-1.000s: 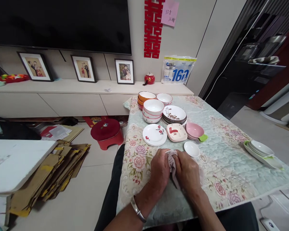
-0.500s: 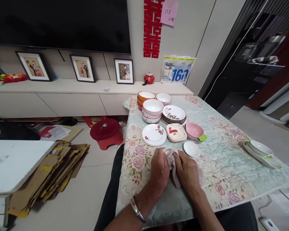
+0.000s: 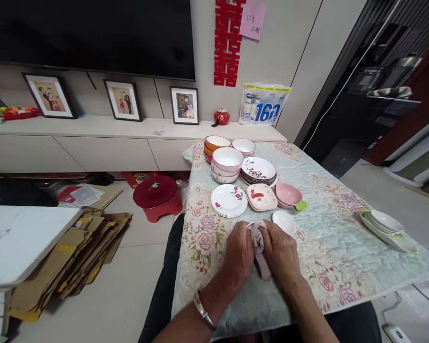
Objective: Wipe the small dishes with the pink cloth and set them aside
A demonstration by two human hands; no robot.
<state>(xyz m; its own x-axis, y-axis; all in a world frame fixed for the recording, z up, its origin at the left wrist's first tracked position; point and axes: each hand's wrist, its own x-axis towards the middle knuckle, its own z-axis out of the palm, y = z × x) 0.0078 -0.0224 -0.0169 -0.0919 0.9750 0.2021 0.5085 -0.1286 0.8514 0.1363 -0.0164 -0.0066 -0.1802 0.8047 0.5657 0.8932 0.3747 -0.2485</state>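
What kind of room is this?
It looks like somebody's living room: a big dark TV screen is on the wall, framed photos stand on the long low cabinet, and there's a red stool nearby.

Big black TV (image 3: 89, 38) up top, framed photos (image 3: 123, 100) lined up below, red stool (image 3: 158, 197) near some flattened cardboard (image 3: 75, 257).

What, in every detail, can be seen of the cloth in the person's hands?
The cloth is plain, pale pinkish-grey and soft-looking. It is bunched and creased between the left hand and right hand, both touching it, above the near part of the floral tablecloth. Its top folds against the white rim of a mostly hidden dish; a loose end hangs down. Whether that end touches the tablecloth is unclear.
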